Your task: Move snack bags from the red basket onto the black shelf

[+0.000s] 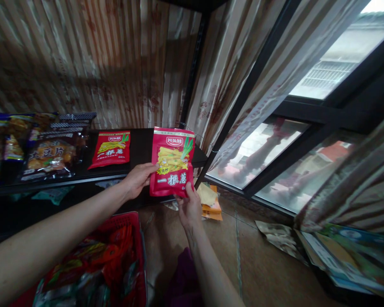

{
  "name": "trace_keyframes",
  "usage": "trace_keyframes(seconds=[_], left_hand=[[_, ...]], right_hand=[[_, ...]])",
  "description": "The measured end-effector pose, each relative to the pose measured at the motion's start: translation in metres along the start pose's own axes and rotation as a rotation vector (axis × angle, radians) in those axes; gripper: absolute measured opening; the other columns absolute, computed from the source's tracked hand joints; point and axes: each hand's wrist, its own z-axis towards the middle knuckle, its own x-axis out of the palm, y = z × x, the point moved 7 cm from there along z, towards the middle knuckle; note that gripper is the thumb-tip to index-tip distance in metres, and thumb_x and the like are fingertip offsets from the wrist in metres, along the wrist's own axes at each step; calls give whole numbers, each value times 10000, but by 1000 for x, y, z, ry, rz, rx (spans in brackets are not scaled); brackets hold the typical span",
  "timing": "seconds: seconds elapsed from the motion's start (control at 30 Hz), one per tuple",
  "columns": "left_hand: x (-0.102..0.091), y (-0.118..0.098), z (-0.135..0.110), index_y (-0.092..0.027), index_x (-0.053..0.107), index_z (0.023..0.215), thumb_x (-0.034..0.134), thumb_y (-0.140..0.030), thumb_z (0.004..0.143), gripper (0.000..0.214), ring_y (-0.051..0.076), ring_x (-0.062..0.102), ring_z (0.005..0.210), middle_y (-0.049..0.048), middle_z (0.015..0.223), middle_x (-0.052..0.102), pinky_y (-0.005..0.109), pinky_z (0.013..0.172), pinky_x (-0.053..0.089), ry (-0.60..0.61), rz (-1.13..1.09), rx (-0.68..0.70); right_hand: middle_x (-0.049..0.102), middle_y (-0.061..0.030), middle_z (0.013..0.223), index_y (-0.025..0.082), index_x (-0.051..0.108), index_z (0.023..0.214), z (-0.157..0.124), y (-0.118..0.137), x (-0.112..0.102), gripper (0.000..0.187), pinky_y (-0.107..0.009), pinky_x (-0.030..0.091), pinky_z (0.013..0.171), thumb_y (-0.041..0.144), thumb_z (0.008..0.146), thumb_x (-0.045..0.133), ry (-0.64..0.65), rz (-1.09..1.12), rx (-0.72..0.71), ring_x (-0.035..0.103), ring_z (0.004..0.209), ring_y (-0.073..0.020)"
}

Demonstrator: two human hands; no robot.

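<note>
Your left grip (140,181) and right grip (189,207) both hold a red snack bag (172,161), raised before the shelf (141,149); fingers behind it are hidden, and the basket (142,251) below is cut off.

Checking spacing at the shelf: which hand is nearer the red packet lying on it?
Left. The left hand is below and right of the shelf packet in view; the right hand is farther right, at the lower edge of the held packet.
</note>
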Motion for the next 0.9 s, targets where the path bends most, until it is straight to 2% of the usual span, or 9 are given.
trace_keyframes(seconds=[0.23, 0.4, 0.63, 0.9], left_hand=[[-1, 7, -8, -138, 703, 888, 660, -125, 756, 139, 168, 692, 666, 103, 872, 739, 255, 595, 550, 13, 6, -12], [3, 8, -5, -133, 705, 891, 615, -109, 790, 138, 162, 688, 640, 101, 849, 740, 239, 557, 545, 19, 11, -3], [0, 14, 2, -135, 708, 891, 659, -133, 770, 130, 157, 685, 629, 98, 829, 739, 228, 550, 537, 1, -25, 7], [2, 10, -4, -118, 703, 859, 557, -57, 810, 166, 151, 682, 625, 99, 832, 738, 238, 570, 541, -26, -2, -8]], right_hand=[[719, 11, 800, 184, 657, 896, 0, -2, 1, 376, -245, 566, 586, 408, 621, 780, 10, -11, 7, 667, 644, -128], [722, 9, 802, 183, 661, 893, 0, -1, -2, 372, -227, 552, 554, 400, 615, 782, 0, -7, 7, 664, 633, -126], [722, 1, 814, 188, 663, 893, 2, 2, -3, 370, -241, 552, 565, 400, 614, 781, -8, -29, -20, 662, 645, -133], [711, 27, 773, 199, 668, 866, 1, 3, -3, 363, -220, 549, 547, 400, 594, 798, -10, -24, -21, 652, 622, -112]])
